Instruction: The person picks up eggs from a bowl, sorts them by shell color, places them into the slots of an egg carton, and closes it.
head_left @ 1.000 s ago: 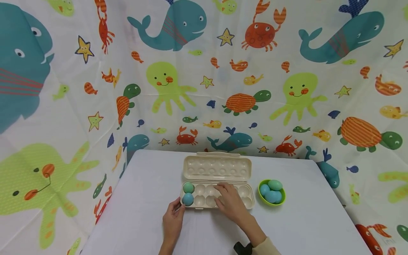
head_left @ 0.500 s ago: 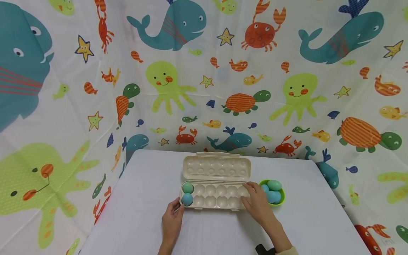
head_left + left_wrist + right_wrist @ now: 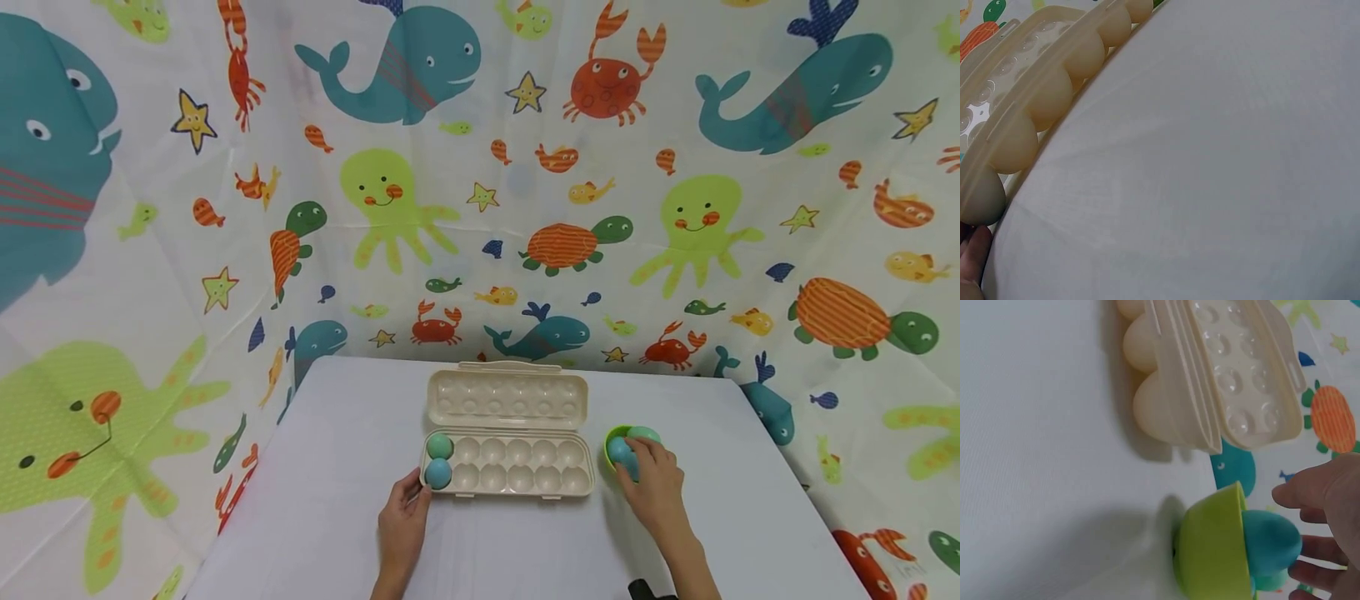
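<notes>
A cream egg carton [image 3: 508, 492] lies with its lid folded back. A green egg [image 3: 439, 446] and a blue egg [image 3: 438, 473] sit in its leftmost cups. My left hand [image 3: 401, 525] holds the carton's front left corner; its fingers [image 3: 975, 253] show below the end cup in the left wrist view. My right hand [image 3: 660, 492] is over a lime-green bowl [image 3: 1210, 544] of blue and green eggs. In the right wrist view, the fingers reach beside a blue egg [image 3: 1270, 542] at the rim, while the thumb stands apart from it.
A white cloth covers the table [image 3: 337, 433]. Behind it and along both sides hangs a curtain [image 3: 450, 200] printed with sea animals. The open lid [image 3: 507, 400] lies toward the back curtain.
My right hand has moved right, from above the carton's cups to the bowl. The left hand has stayed at the carton's left corner. The head view has shifted slightly.
</notes>
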Tool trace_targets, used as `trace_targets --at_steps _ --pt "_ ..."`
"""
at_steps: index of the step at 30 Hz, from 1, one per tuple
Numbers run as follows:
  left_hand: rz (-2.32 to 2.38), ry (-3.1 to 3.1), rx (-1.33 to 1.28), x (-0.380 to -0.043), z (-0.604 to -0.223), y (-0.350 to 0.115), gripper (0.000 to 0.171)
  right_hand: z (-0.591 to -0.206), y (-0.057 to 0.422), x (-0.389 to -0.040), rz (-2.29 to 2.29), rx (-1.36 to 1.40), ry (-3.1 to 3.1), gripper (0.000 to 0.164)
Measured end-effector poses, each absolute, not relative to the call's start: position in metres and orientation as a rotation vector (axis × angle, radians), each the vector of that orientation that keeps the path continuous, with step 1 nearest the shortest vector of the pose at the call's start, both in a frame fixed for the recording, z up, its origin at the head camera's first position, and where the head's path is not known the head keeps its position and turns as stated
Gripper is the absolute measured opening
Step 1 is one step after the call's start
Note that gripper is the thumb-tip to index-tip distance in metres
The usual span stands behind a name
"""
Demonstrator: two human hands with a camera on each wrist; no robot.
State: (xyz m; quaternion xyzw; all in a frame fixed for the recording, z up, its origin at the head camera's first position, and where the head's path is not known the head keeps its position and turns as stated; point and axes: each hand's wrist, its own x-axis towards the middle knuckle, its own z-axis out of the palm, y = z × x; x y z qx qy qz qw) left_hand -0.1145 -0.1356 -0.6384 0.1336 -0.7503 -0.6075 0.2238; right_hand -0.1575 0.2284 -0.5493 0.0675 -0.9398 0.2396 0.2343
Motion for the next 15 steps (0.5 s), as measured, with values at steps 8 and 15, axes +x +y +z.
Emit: trace_targets --at_steps 8,15 --pt "-1.687 -2.070 0.382 -0.113 -0.641 -0.136 0.034 -0.560 0.242 -0.153 0.674 0.059 -2.718 0.043" --pt "-1.698 -2.041 0.359 -0.114 -0.639 -0.135 0.034 -0.560 0.242 -0.154 0.681 0.032 -2.741 0.044"
